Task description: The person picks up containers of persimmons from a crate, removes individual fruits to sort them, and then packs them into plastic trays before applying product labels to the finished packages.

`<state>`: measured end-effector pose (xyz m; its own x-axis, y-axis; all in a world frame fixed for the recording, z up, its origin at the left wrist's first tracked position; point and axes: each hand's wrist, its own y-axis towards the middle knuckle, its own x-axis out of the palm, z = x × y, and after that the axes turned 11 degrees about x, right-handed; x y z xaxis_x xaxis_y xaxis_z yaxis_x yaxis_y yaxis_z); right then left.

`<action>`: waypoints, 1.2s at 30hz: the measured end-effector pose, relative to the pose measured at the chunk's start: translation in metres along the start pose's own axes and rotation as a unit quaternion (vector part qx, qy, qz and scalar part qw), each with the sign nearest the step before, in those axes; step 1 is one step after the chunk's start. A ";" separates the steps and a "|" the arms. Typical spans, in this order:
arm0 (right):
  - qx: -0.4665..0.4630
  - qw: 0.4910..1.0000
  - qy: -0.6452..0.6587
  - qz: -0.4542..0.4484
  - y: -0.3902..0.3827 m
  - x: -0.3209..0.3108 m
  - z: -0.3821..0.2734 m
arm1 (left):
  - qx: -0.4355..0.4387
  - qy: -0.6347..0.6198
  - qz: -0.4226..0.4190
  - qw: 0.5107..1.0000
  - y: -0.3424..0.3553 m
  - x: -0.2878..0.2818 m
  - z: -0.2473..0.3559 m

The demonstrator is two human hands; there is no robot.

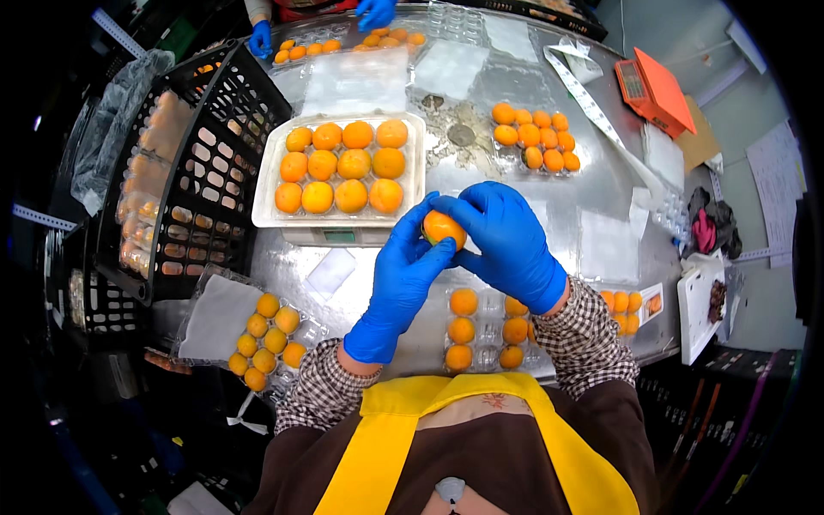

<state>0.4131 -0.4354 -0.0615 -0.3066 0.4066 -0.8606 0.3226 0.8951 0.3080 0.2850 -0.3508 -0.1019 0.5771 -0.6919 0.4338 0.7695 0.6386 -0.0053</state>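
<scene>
From here, the left hand (399,276) and right hand (512,245) pinch one orange fruit (444,228) between them, a shared grip likely steadying it.

The blue-gloved left hand (403,264) is gripping, curled; the right hand (508,245) is arching beside it; both forearms (590,333) are slanting below them.

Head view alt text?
Left hand and right hand, blue-gloved, hold one orange fruit above a metal table. Ahead, leftward, a white tray of twelve fruits sits on a scale beside a black crate. Other clear trays hold more fruit; a co-worker's gloved hands show beyond.
</scene>
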 end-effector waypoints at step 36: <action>0.131 0.947 0.294 -0.007 -0.056 0.002 0.013 | -0.200 -0.486 -0.106 0.844 -0.012 -0.015 -0.019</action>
<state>0.4061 -0.4870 -0.0856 -0.7328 0.4955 -0.4664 0.5024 0.8562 0.1203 0.2724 -0.3549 -0.1253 0.0670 -0.0488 0.9966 0.9704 0.2355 -0.0537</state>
